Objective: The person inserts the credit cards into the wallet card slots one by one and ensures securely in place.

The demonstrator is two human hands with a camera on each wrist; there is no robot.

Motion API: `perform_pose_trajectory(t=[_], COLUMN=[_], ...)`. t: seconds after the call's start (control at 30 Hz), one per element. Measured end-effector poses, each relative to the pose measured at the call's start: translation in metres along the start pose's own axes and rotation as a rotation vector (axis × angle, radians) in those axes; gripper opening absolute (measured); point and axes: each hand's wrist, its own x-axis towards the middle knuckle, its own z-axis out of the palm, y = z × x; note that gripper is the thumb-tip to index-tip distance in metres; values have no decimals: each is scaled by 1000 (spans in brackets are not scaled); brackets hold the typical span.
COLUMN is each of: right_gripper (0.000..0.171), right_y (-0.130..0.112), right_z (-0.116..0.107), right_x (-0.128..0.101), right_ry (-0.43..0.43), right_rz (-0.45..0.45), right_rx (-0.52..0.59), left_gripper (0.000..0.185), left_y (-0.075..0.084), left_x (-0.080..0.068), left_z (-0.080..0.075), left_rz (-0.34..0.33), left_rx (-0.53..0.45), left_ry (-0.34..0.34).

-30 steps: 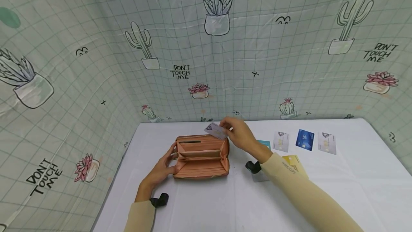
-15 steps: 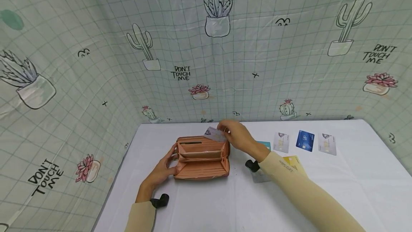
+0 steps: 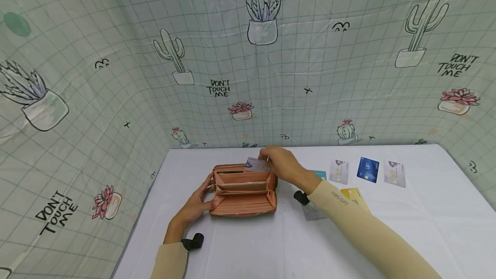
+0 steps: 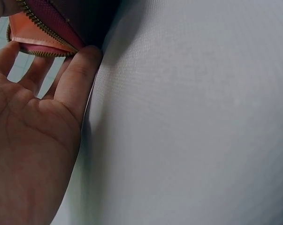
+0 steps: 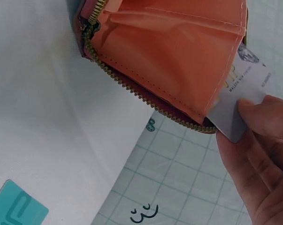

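- My right hand (image 3: 282, 163) pinched a grey card (image 5: 240, 101) between thumb and fingers, its lower edge already tucked behind the far wall of the wallet (image 3: 243, 193), most of its face sticking out.
- My left hand (image 3: 195, 205) grasped the wallet's left end, thumb on the near side and fingers curled round the zip edge (image 4: 42, 33), steadying it where it lay.
- The wallet, salmon-orange with a brass zip, lay open on the white table (image 3: 240, 249), near its left-centre.
- Inside I saw folded compartments running lengthwise; the middle ones held nothing I could make out, and the grey card sat at the rearmost slot.
- To the right of the wallet lay loose cards: a teal card (image 3: 320, 174) just behind my right wrist, then a pale card (image 3: 339, 171), a blue card (image 3: 367, 169) and another pale card (image 3: 394, 173) in a row.
- A yellow card (image 3: 353, 195) lay nearer me, partly under my sleeve.
- A cactus-print curtain (image 3: 248, 55) closed in the table behind and at the sides.
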Motion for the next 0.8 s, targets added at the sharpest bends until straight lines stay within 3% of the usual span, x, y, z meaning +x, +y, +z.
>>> perform_pose_trajectory(t=[0.57,0.8], right_gripper=[18,22], right_y=[-1,2], right_z=[4,2], right_x=[-1,-9], right_ry=[-24,10], right_rz=[-120,-95], right_rx=[-150,-77], left_gripper=[108,108], left_y=[5,6], left_x=[-1,0], left_z=[2,3], left_rz=[-31,-38], left_rx=[3,8], left_ry=[30,37])
